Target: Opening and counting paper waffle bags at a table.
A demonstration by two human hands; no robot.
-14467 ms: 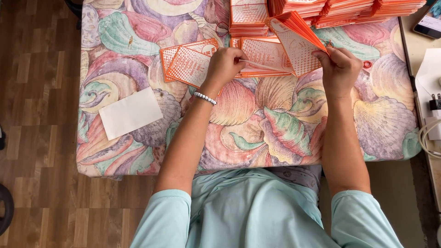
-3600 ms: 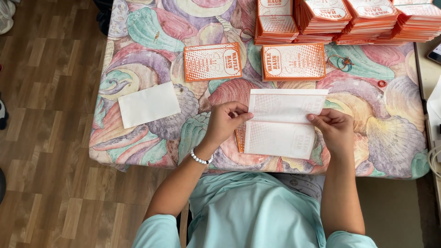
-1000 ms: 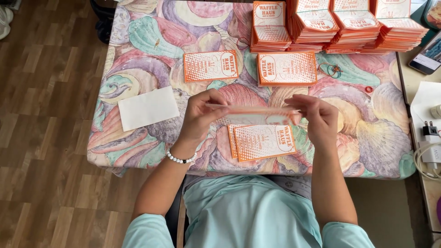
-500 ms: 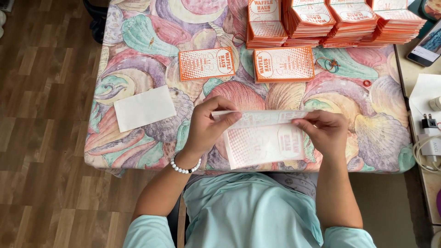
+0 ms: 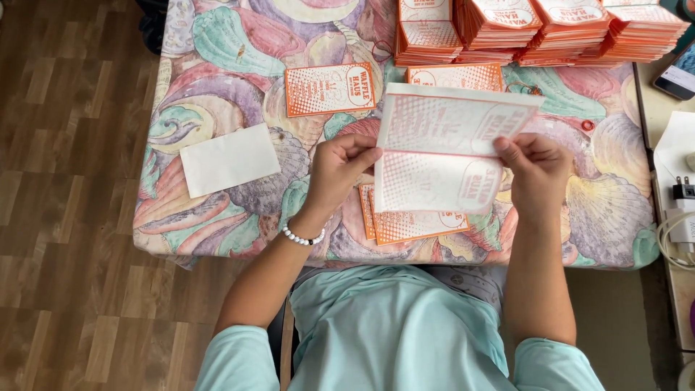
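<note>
Seen from above, a seated person in a pale turquoise top works at a table covered by a shell-patterned cloth (image 5: 217,65). Left hand (image 5: 339,170): fingers curled, thumb and fingertips pinching the left edge of a white paper sheet with faint orange print (image 5: 445,148), which is held up above the cloth and partly unfolded, its upper panel tilted away from the person. Right hand (image 5: 536,174): likewise closed in a pinch on the sheet's right edge, thumb on the near face. A white bead bracelet (image 5: 302,237) circles the left wrist. Directly beneath the sheet, on the cloth, lies a folded orange-printed leaflet (image 5: 413,224), partly hidden by it. Beyond the sheet, at the far edge of the cloth, stand several stacks of orange leaflets (image 5: 536,25); a single orange leaflet (image 5: 329,88) lies to the upper left of the sheet, and another (image 5: 455,75) peeks out just behind its top edge. A blank white paper (image 5: 229,159) rests well left of the sheet.
</note>
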